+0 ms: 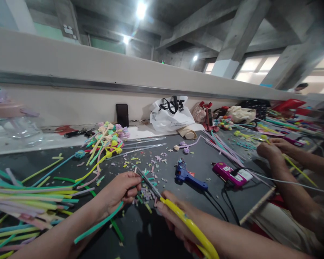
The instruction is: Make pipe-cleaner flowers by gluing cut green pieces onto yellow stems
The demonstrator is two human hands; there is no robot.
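My left hand [121,190] is closed in a pinch around a green pipe cleaner [99,223], whose long end trails down over my wrist. A small pale tip sticks up from the pinching fingers, beside the scissor blades. In my right hand [175,216] is a pair of scissors with yellow handles [187,219]; the blades point up and left, near the left fingertips. Whether the blades touch the pale tip I cannot tell. Small cut pieces [147,194] in mixed colours are scattered on the dark table under both hands.
Many loose pipe cleaners [21,208] lie at left, with a bunch of pipe-cleaner flowers [108,140] behind. A blue glue gun [190,176] and a magenta device [230,175] with cords lie at right. A phone [122,115] and white bag [171,115] stand behind. Another person's hands [272,149] work at right.
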